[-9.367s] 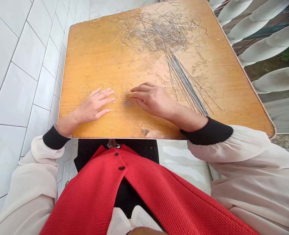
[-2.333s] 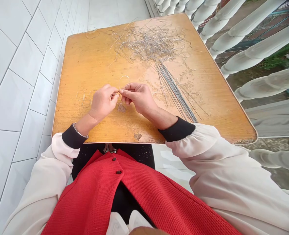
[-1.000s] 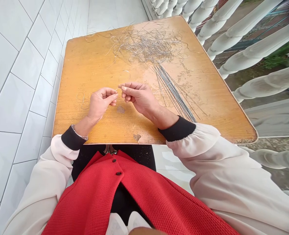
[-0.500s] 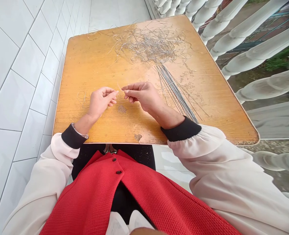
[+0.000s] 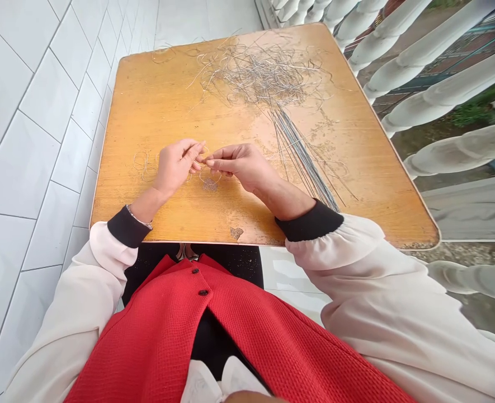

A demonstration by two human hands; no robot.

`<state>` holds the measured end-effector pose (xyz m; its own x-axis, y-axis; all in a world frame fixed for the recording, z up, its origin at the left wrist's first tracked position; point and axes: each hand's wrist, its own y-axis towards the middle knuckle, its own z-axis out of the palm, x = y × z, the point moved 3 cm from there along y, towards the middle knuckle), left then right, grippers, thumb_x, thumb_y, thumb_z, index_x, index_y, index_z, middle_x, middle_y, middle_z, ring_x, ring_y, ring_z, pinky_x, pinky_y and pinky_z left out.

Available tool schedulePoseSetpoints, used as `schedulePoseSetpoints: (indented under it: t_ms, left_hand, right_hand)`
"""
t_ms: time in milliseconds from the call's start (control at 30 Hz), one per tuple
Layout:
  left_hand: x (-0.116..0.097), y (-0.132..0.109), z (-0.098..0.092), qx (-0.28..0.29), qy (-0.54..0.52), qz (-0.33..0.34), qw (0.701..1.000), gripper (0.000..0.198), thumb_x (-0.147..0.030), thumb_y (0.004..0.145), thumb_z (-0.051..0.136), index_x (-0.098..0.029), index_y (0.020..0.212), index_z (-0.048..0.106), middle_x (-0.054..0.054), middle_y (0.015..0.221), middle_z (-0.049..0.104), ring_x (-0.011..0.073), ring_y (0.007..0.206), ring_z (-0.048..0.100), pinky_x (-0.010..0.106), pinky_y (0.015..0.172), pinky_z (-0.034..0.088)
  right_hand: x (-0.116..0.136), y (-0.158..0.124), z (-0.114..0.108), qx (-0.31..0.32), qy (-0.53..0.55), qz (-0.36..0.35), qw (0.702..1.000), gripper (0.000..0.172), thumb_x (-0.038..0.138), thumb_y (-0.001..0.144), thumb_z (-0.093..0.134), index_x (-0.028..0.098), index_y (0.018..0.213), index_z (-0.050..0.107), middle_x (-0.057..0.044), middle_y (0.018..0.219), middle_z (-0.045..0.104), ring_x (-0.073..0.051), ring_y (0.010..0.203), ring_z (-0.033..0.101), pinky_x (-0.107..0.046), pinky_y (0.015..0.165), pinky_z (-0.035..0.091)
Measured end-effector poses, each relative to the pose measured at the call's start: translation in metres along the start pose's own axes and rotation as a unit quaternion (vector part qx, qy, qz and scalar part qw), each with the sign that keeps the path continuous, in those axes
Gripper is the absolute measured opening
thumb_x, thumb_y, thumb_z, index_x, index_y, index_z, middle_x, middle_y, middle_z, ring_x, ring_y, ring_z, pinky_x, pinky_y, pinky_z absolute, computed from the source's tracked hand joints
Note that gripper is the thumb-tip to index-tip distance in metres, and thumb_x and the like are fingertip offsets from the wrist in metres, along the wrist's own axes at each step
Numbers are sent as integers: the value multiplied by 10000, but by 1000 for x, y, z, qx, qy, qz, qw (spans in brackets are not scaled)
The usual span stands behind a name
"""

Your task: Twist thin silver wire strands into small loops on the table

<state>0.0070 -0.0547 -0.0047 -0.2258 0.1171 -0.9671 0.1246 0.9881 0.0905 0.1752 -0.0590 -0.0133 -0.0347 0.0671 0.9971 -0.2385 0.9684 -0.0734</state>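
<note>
My left hand (image 5: 177, 165) and my right hand (image 5: 245, 167) meet fingertip to fingertip above the near left part of the wooden table (image 5: 163, 106). Both are closed in a pinch on one thin, pale wire (image 5: 221, 178). Its curves show above and below the fingers, while the pinched part is hidden. Left of my left hand lies a small bent piece of similar wire (image 5: 145, 166). A bundle of straight grey wires (image 5: 303, 159) lies to the right of my right hand.
A loose tangle of thin wires (image 5: 268, 73) covers the table's far middle. White balusters (image 5: 432, 106) run along the right side, and a white tiled wall (image 5: 41, 129) stands at the left. Worn patches mark the tabletop.
My hands have come together, fingertips now meeting. The wire between them now shows curved loops above and below the fingers.
</note>
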Motion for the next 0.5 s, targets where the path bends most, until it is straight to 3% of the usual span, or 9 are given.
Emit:
schedulePoseSetpoints:
  t_ms: [100, 200, 300, 500]
  left_hand:
    - [-4, -1, -5, -59, -34, -14, 998, 315, -404, 1027, 678, -178, 808, 671, -23, 671, 706, 63, 574, 686, 157, 555, 512]
    - [-6, -2, -9, -96, -62, -32, 993, 331, -414, 1052, 636, -184, 813, 646, -24, 684, 716, 65, 591, 709, 152, 556, 526]
    - [-5, -2, -8, -94, -90, -62, 990, 342, -432, 1072, 596, -189, 834, 630, -19, 689, 729, 70, 595, 722, 155, 561, 537]
    - [-3, -4, -9, -70, -140, -105, 982, 441, -603, 1005, 644, -192, 849, 609, -2, 688, 738, 102, 640, 755, 184, 613, 584]
  right_hand:
    - [3, -4, 1, -15, 16, -22, 1000, 127, 145, 763, 944, 183, 792, 826, -12, 746, 770, -82, 623, 623, -200, 589, 495]
    - [2, -7, 4, -5, 44, -8, 999, 134, 275, 815, 937, 194, 857, 839, -38, 815, 807, -115, 692, 701, -215, 643, 569]
    - [1, -9, 7, -1, 70, -2, 998, 241, 423, 865, 898, 195, 877, 823, -52, 810, 808, -127, 653, 716, -228, 599, 590]
    - [1, -7, 10, 10, 87, -18, 996, 272, 448, 882, 882, 189, 871, 800, -46, 786, 796, -119, 607, 717, -221, 568, 600]
